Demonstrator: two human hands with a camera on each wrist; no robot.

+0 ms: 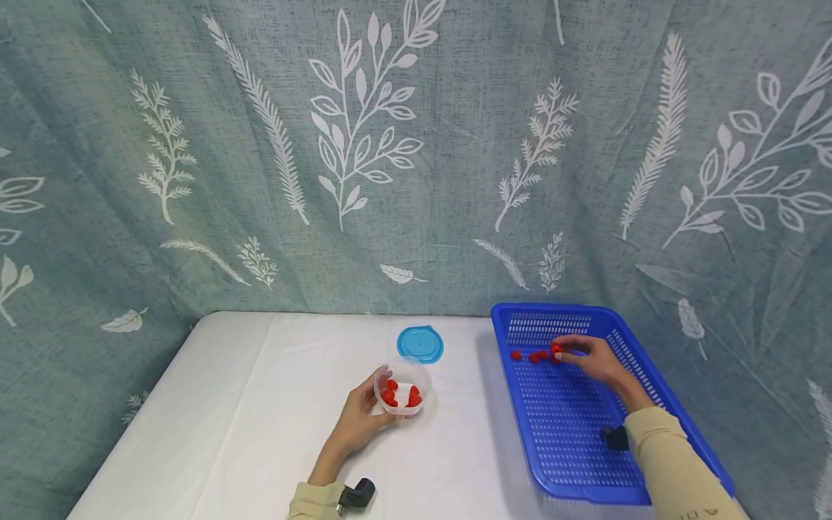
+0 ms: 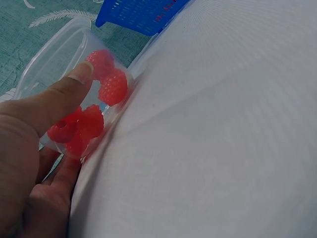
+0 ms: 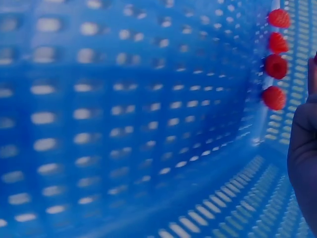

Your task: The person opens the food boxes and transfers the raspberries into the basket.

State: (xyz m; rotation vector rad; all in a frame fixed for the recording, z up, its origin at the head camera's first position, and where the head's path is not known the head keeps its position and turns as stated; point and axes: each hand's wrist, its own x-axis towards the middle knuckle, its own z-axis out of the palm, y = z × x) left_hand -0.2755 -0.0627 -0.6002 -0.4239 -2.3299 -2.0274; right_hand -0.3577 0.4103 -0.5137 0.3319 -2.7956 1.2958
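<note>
In the head view my left hand (image 1: 359,413) grips a clear plastic container (image 1: 422,375) with raspberries (image 1: 414,396) inside. The left wrist view shows the thumb (image 2: 54,101) pressed along the container's wall and the other fingers beneath, with raspberries (image 2: 113,88) in two groups showing through the plastic. Over at the right, my right hand (image 1: 590,357) reaches into a blue basket (image 1: 565,462) and pinches a raspberry (image 1: 555,349) between thumb and fingers. Several more raspberries (image 3: 275,66) lie in a row on the basket's floor beside that hand, which is partly cut off in the right wrist view.
A round blue lid (image 1: 420,344) lies on the white-covered table (image 1: 260,404) behind the container. The basket's raised, slotted walls stand around the right hand. A green leaf-patterned cloth (image 1: 416,238) hangs behind the table.
</note>
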